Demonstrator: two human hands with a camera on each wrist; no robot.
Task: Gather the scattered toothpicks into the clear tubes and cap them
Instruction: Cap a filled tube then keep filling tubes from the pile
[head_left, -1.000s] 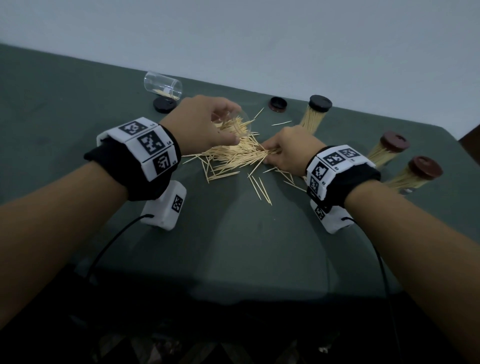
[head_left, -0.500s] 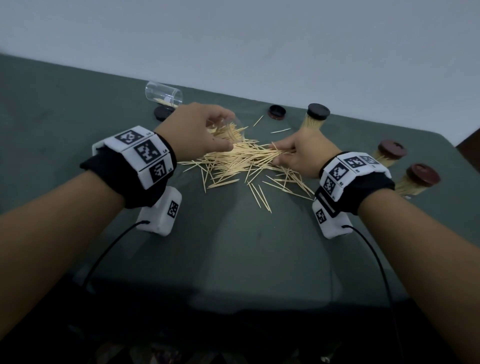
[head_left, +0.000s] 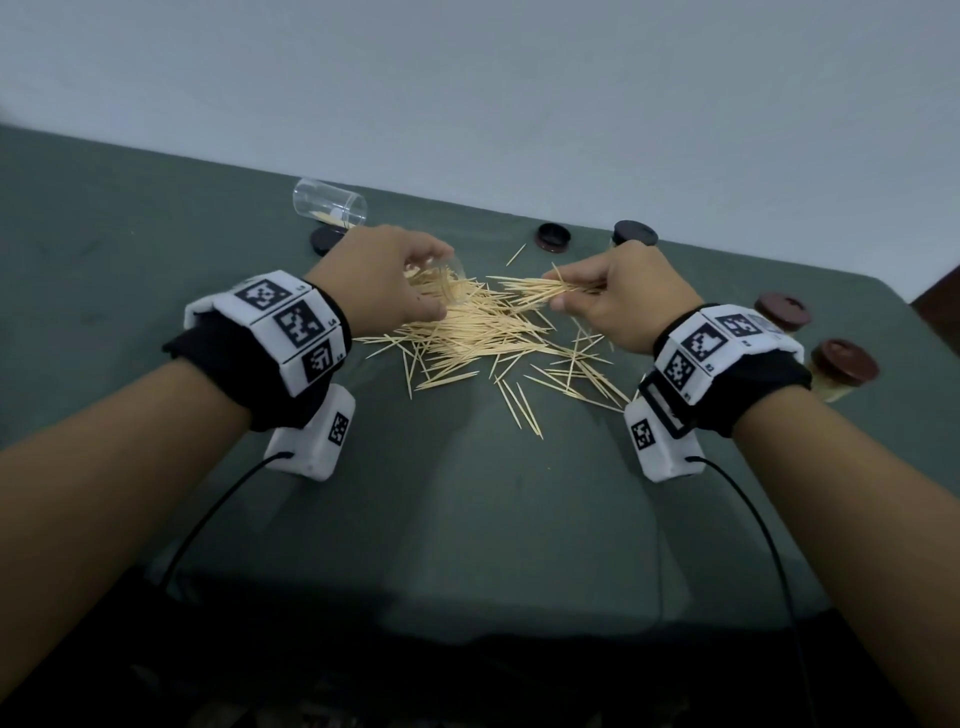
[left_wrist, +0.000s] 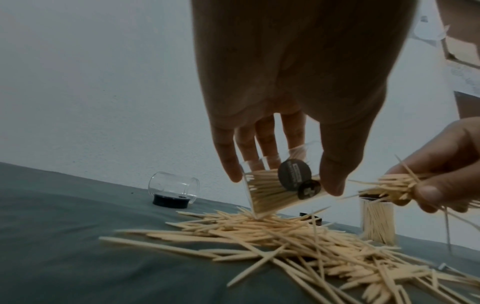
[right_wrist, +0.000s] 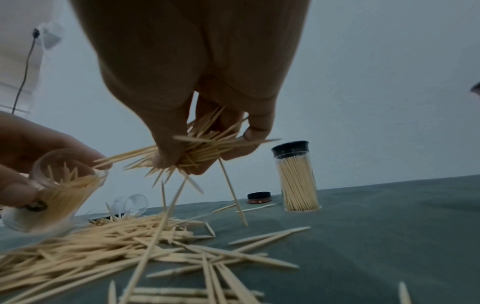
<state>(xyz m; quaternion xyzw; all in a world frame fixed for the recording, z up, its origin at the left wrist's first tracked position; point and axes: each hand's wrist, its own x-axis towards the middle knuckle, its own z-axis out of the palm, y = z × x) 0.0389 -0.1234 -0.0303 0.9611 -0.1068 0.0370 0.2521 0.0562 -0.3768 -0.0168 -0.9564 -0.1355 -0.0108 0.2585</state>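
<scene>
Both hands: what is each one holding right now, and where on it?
The left hand grips a clear tube by its side wall, thumb opposite fingers. The right hand pinches a bunch of toothpicks around mid-length, ends sticking out.

Bare desk (head_left: 467, 519) lies open on the near side, below the toothpick pile (head_left: 483, 338). Far edge: an empty tube on its side (head_left: 330, 209), two loose caps (head_left: 326, 240) (head_left: 554, 237) and a capped full tube (right_wrist: 297, 179) stand in the way. Right edge: two brown-capped tubes (head_left: 782, 310) (head_left: 841, 366) block passage.
</scene>
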